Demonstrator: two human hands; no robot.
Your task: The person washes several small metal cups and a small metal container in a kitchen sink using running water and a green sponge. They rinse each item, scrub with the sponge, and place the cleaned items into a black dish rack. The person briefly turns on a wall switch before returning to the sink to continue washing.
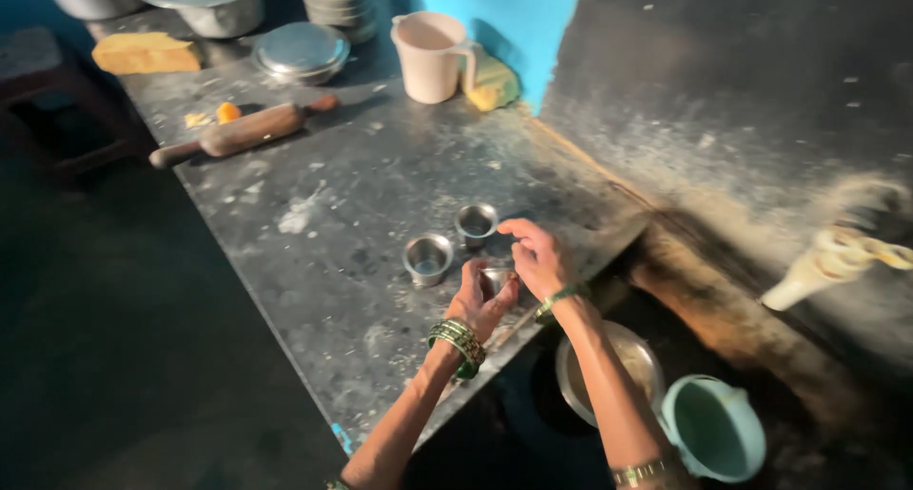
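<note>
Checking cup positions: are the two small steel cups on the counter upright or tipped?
Upright: both steel cups stand on their bases, open mouths facing up.

Single head-worn view, looking steeply down from above and behind the forearms, tilted so the grey stone counter (323, 224) runs from 11 o'clock down to 6 o'clock. Close on the centre, where left hand (483, 298) and right hand (537, 259) meet. Farther off at 12 o'clock, a beige plastic jug (430, 57); at 4 o'clock, the dark sink basin (751, 357). No second view to overlap.
</note>
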